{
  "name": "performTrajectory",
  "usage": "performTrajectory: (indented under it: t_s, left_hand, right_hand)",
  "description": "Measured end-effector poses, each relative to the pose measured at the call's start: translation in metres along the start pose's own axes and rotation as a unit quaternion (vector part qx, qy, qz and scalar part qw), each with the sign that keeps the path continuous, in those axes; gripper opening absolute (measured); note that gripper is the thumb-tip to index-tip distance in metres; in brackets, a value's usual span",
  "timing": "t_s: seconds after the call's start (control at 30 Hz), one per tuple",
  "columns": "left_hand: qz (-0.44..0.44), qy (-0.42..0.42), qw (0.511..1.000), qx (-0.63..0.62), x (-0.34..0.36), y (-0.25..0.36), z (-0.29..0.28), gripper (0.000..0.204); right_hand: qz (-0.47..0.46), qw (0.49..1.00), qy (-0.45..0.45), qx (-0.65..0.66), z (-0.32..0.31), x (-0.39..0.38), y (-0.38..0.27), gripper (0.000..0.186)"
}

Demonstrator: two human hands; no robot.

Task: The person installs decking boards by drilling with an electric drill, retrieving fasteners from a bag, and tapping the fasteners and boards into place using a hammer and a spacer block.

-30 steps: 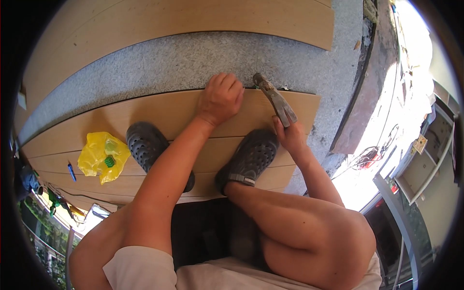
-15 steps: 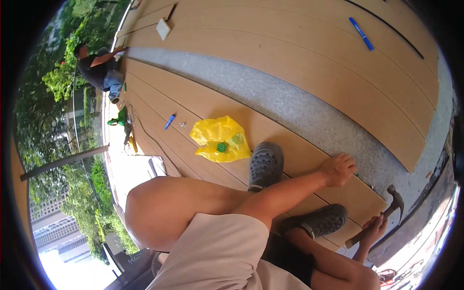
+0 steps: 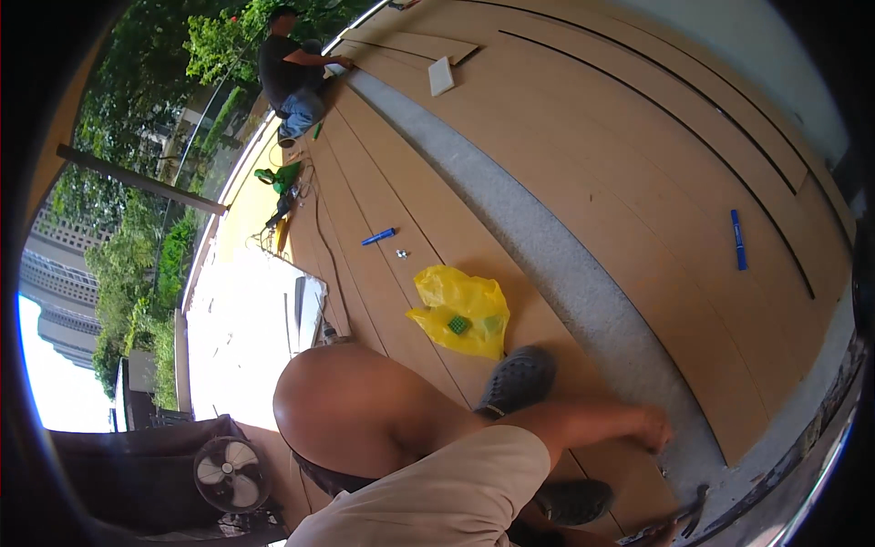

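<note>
My left hand (image 3: 653, 428) reaches over the end of a brown deck board (image 3: 629, 469), beside the grey gap (image 3: 597, 319). Its fingers are curled downward at the board's edge; whatever they may hold is hidden. Low in the picture, my right hand (image 3: 672, 531) grips a claw hammer (image 3: 698, 510), whose dark head lies close to the board's end. Both the hand and the handle are partly cut off by the lower edge. A yellow plastic bag (image 3: 465, 296) with a green gridded piece (image 3: 458, 325) on it lies beyond my grey clog (image 3: 519, 376).
Blue markers (image 3: 377, 236) (image 3: 738, 241) lie on boards either side of the gap. At its far end crouches another person (image 3: 293, 77). A white block (image 3: 441, 77), a green tool (image 3: 279, 176) with a cable, and a fan (image 3: 231, 474) stand around.
The view has swung, so everything sits lower and farther right. My left hand's fingers now point down at the board's edge. The hammer has dropped toward the lower edge of the picture.
</note>
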State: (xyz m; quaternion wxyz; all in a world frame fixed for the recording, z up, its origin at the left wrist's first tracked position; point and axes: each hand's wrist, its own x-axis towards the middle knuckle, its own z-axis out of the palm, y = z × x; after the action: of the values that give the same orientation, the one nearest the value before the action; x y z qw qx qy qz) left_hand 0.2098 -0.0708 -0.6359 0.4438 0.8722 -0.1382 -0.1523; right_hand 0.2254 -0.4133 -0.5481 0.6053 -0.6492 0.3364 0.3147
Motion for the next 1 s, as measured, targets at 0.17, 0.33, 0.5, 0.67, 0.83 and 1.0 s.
performTrajectory:
  t_s: [0.17,0.33,0.5,0.67,0.83,1.0]
  left_hand:
    - [-0.03,-0.076,0.995,-0.049,-0.003,-0.009,-0.007,0.03]
    - [0.033,-0.081,0.994,-0.072,0.004,-0.013,-0.009,0.029]
    - [0.108,-0.068,0.991,-0.048,-0.009,-0.017,-0.014,0.031]
    - [-0.079,-0.136,0.981,-0.113,-0.009,0.004,-0.036,0.039]
    - [-0.091,-0.138,0.978,-0.127,-0.007,0.022,-0.047,0.041]
    - [-0.116,-0.065,0.989,-0.069,-0.045,0.018,-0.084,0.048]
  right_hand:
    - [-0.017,1.0,-0.005,-0.023,0.023,-0.007,0.002,0.025]
    - [-0.061,0.996,0.02,-0.054,0.021,-0.018,-0.002,0.025]
    - [-0.069,0.99,0.013,-0.119,-0.018,0.017,0.02,0.037]
    - [-0.208,0.888,0.069,-0.403,-0.085,0.095,0.064,0.054]
    - [-0.207,0.766,0.165,-0.586,-0.04,0.029,0.029,0.057]
    - [-0.232,0.721,0.184,-0.626,-0.013,0.032,0.012,0.048]
